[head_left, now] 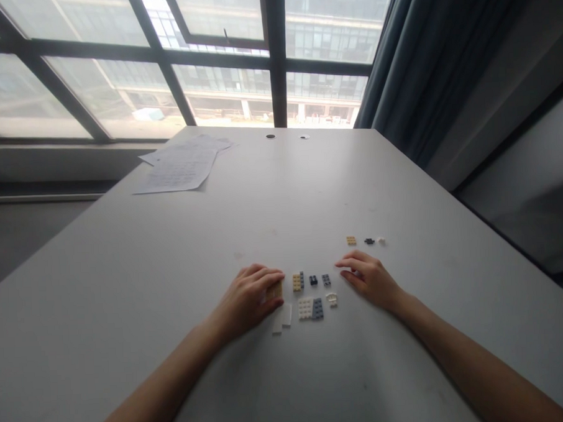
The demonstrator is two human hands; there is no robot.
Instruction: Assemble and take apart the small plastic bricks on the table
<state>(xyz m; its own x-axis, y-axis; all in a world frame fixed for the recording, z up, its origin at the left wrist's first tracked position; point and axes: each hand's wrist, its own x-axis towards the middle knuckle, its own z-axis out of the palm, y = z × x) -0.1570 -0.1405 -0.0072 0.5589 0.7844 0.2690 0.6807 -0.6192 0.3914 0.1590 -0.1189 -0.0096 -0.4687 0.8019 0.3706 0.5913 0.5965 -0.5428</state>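
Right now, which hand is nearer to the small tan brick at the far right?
Right. The right hand lies just below the tan brick; the left hand rests farther away, across the brick cluster.

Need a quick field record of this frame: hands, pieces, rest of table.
left hand: fingers curled over a tan brick, touching it
right hand: flat on the table, holds nothing
between hands: small plates, tan, dark, white, grey
beyond right hand: three tiny pieces in a row
far left: loose papers
backdrop: window, curtain
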